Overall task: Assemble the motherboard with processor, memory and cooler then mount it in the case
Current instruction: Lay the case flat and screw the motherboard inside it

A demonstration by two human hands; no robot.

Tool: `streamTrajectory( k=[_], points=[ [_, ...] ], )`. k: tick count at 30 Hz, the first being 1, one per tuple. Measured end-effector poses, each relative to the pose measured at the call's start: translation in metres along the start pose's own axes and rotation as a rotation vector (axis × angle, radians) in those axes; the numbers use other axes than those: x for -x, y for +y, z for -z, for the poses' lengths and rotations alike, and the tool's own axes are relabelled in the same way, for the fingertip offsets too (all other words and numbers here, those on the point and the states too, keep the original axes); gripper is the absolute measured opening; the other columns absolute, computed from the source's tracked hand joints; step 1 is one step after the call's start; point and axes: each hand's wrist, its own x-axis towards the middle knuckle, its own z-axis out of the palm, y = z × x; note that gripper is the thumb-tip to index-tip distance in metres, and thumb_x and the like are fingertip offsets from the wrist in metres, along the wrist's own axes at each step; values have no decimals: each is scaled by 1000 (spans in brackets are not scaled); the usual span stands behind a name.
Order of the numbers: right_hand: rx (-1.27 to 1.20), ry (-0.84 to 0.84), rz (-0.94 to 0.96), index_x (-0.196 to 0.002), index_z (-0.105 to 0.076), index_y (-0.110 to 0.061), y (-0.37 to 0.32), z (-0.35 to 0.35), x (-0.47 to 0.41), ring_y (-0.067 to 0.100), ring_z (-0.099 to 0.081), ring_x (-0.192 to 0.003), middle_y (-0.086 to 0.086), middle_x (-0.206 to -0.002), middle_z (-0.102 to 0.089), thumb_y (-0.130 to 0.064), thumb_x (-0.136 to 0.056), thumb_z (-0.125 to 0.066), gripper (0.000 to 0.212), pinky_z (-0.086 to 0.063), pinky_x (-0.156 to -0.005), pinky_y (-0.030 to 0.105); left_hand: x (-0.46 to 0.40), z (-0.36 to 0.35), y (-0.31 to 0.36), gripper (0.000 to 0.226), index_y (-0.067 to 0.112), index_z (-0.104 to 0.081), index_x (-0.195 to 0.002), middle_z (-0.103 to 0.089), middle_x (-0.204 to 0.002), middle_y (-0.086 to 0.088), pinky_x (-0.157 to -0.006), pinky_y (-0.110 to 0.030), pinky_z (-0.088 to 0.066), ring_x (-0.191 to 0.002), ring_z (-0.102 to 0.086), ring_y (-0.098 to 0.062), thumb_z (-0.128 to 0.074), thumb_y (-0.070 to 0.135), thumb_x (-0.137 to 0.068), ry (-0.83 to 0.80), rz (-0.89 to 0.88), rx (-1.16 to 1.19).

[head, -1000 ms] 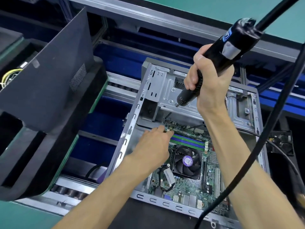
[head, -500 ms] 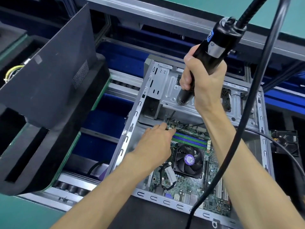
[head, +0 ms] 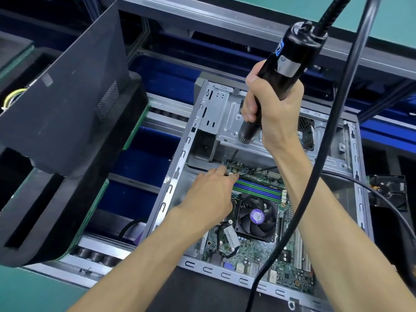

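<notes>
The grey metal case lies open with the green motherboard inside it. On the board sit a black cooler fan with a purple centre label and green and blue memory sticks. My right hand grips a black electric screwdriver, held upright; its thin bit points down at the board's far left corner. My left hand rests on the board beside the cooler, its fingertips at that same corner, steadying something too small to make out.
A black panel and housing stand at the left over the blue conveyor rollers. The screwdriver's thick black cable hangs across the case's right side. A loose black fan lies right of the case. Green bench surface borders the scene.
The screwdriver has swung more upright and come down toward the board's far corner. My left hand has kept its place at that corner.
</notes>
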Motion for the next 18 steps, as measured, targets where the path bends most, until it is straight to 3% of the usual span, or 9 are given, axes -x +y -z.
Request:
streamTrajectory(
  k=[18],
  points=[
    [-20, -17, -24, -74, -55, -16, 6, 0, -2, 21, -33, -40, 1, -49, -40, -14, -85, -61, 12, -32, -45, 31, 0, 0, 0, 74, 21, -38, -152, -50, -136, -7, -103, -44, -41, -122, -49, -28, -54, 1, -83, 11, -11, -6]
  ],
)
